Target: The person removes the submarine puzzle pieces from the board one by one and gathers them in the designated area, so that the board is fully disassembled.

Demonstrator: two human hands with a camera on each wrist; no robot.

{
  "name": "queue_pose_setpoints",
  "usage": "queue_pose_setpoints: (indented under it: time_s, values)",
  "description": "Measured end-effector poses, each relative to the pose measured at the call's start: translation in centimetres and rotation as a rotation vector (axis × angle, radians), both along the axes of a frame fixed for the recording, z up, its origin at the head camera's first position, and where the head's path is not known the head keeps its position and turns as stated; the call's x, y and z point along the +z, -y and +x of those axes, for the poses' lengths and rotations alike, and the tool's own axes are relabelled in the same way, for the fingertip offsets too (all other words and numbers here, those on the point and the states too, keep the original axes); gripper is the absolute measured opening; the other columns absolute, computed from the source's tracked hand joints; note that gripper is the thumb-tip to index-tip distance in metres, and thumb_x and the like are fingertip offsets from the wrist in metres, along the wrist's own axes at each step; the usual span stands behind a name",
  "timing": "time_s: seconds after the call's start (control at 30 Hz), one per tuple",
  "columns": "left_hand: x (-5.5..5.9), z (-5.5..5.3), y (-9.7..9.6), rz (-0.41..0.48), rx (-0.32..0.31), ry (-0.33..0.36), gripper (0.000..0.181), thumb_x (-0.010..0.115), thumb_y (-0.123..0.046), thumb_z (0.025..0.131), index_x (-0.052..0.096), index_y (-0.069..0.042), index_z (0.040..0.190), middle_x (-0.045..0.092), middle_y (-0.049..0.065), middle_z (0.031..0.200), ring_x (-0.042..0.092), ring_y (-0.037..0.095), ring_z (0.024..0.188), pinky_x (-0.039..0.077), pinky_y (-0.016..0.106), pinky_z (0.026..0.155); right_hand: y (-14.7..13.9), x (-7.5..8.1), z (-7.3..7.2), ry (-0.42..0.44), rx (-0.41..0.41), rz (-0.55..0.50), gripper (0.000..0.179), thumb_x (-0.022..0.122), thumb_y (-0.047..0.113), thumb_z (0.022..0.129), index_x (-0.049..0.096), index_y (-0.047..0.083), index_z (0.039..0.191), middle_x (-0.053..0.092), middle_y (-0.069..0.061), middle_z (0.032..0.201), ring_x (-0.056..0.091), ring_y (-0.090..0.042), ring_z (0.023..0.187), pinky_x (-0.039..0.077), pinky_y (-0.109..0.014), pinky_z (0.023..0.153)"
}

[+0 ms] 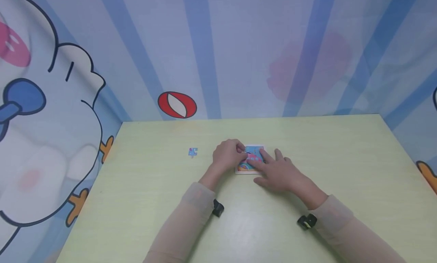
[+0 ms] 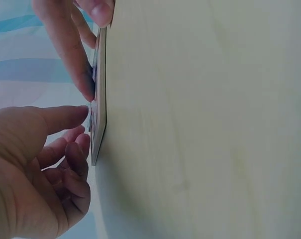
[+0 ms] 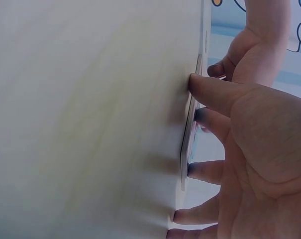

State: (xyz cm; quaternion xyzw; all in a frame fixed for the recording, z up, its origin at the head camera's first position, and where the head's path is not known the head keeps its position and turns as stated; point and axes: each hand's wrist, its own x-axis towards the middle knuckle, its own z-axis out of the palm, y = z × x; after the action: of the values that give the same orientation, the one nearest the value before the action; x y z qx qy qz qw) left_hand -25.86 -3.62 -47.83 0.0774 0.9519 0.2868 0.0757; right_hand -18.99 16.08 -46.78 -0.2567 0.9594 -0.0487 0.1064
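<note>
A small jigsaw puzzle (image 1: 253, 149) with a blue and pink picture and a pale border lies flat on the table. At its left side, my left hand (image 1: 228, 155) has its fingers curled and its thumb close to the index finger. A thin edge, seemingly a puzzle piece, shows between them, mostly hidden. My right hand (image 1: 278, 172) spreads over the puzzle's right side; index and middle fingertips touch its surface. In the right wrist view, the right thumb (image 3: 215, 92) reaches down by the puzzle board's near edge (image 3: 184, 159), and the outer fingertips rest on the table beyond it.
A loose blue puzzle piece (image 1: 192, 152) lies on the table left of the puzzle. The pale wooden table (image 1: 136, 202) meets a printed cloth backdrop (image 1: 239, 58) along its far edge. Black wrist straps sit at both sleeve cuffs.
</note>
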Motion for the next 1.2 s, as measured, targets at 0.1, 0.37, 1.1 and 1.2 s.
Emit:
queue_pose_setpoints:
  time_s: [0.1,0.37,1.1,1.2]
  values:
    - [0.0,0.0,-0.1,-0.031,0.004,-0.017,0.027,0.079,-0.033,0.092,0.076,-0.018,0.113,0.068,-0.007,0.094,0.062,0.013,0.084,0.049,0.034,0.071,0.0,0.0,0.0,-0.001,0.0,-0.003,0.062,0.055,0.051,0.104,0.041,0.03,0.161,0.027,-0.025,0.165,0.032,-0.067,0.137,0.044,-0.071,0.095]
    - [0.0,0.0,-0.2,-0.037,0.012,-0.011,0.023,0.079,-0.034,0.092,0.077,-0.018,0.108,0.067,-0.007,0.092,0.062,0.014,0.083,0.048,0.035,0.07,0.0,0.0,0.0,-0.01,0.005,-0.008,0.061,0.056,0.05,0.104,0.042,0.03,0.16,0.028,-0.026,0.165,0.034,-0.067,0.136,0.044,-0.071,0.093]
    - [0.7,0.5,1.8,0.235,0.045,-0.036,0.015,0.071,-0.032,0.097,0.08,-0.02,0.102,0.073,-0.008,0.092,0.067,0.013,0.09,0.052,0.038,0.081,0.0,0.2,0.1,-0.014,0.0,0.01,0.062,0.056,0.051,0.104,0.042,0.029,0.16,0.028,-0.025,0.165,0.033,-0.066,0.137,0.045,-0.07,0.094]
    - [0.6,0.6,2.8,0.253,0.074,-0.025,0.016,0.07,-0.032,0.098,0.08,-0.02,0.103,0.073,-0.007,0.094,0.066,0.015,0.092,0.052,0.039,0.084,0.0,0.1,0.1,-0.013,0.002,0.012,0.062,0.055,0.051,0.104,0.042,0.029,0.16,0.027,-0.025,0.166,0.033,-0.065,0.137,0.044,-0.07,0.095]
